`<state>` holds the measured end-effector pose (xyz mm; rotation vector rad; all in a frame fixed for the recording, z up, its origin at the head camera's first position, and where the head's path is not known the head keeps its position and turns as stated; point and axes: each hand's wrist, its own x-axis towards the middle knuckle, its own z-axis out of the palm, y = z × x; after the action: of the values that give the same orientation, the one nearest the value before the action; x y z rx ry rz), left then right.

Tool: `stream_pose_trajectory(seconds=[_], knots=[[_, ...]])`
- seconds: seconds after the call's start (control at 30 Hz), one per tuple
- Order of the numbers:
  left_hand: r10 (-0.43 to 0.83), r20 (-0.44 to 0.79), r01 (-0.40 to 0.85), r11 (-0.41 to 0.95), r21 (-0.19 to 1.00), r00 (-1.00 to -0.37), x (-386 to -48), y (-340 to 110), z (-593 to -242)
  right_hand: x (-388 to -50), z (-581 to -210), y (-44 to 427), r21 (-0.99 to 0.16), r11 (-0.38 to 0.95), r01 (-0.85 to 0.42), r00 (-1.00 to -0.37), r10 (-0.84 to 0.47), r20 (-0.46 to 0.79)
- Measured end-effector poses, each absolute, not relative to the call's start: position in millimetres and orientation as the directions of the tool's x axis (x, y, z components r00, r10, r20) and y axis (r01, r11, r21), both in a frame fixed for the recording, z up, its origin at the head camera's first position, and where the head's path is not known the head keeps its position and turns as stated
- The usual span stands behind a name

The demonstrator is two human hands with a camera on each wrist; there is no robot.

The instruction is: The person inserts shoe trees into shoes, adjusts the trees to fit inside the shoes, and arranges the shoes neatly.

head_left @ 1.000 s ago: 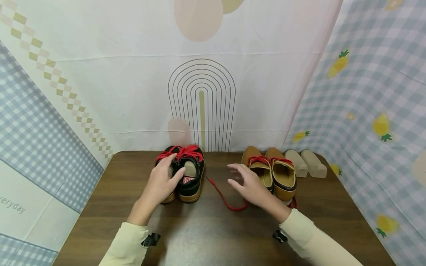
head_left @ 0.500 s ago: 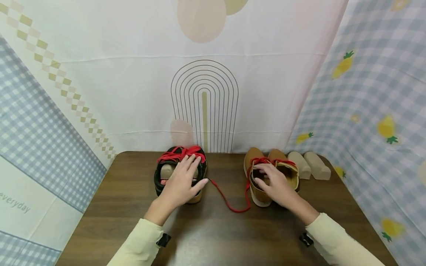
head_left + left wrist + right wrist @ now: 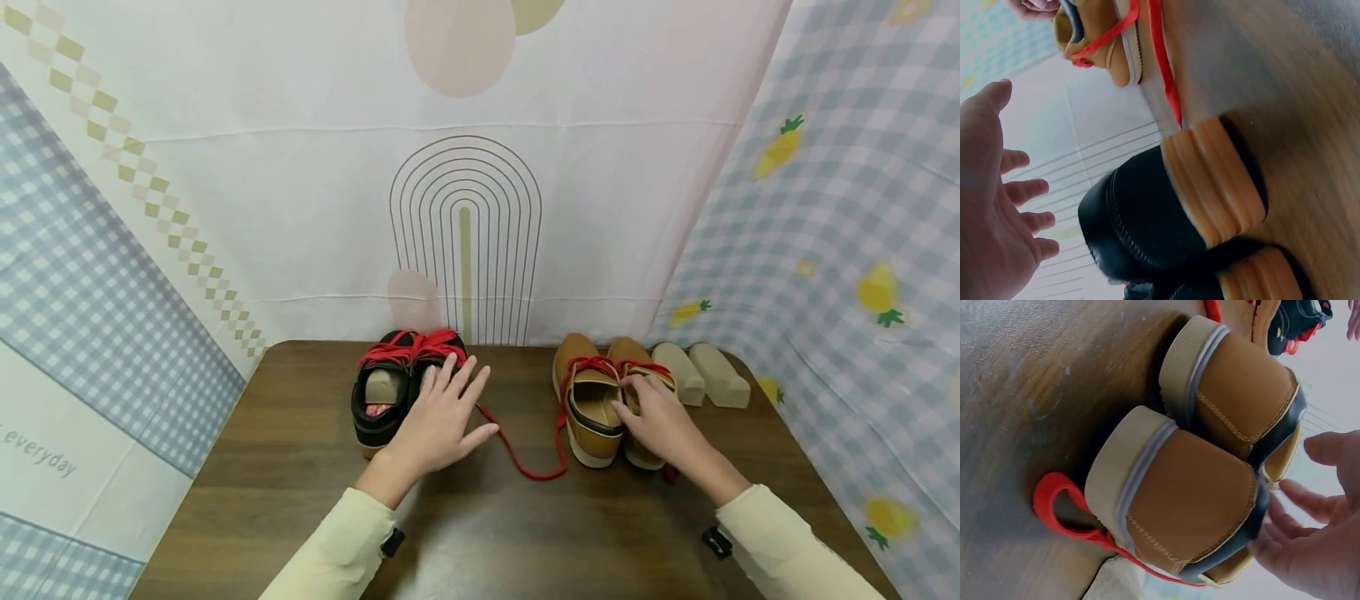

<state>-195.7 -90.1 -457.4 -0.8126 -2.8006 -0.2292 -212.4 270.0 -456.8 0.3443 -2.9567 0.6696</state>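
Black shoes smooth, leather-like, faintly glossy; tan shoes smooth, matt; table wood-grained, shiny; backdrop cloth.

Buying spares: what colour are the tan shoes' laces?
Red laces, clearest in the head view.

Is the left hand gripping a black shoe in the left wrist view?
No, the left hand has its fingers apart, a visible gap separating it from the black shoe.

A brown wood-grain bench stands before a white cloth backdrop printed with nested arches. Pineapple-print blue gingham cloth hangs at right. Light gleams on the bench's near part.
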Motion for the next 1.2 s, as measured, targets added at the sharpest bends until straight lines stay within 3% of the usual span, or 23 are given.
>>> stream_pose_trajectory(seconds=[0.33,0.73,1.2], knots=[[0.57,0.254,0.604,0.793,0.081,-0.782,-198,-74,-474,-222,-465,274,-0.457,0.881,-0.124,-0.988,-0.154,-0.029],[0.584,0.246,0.6,0.8,-0.012,-0.773,-199,-72,-482,-226,-466,273,-0.47,0.875,-0.118,-0.982,-0.172,-0.075],[0.541,0.277,0.593,0.789,0.161,-0.794,-199,-64,-486,-222,-470,257,-0.519,0.842,-0.143,-0.979,-0.196,-0.048]])
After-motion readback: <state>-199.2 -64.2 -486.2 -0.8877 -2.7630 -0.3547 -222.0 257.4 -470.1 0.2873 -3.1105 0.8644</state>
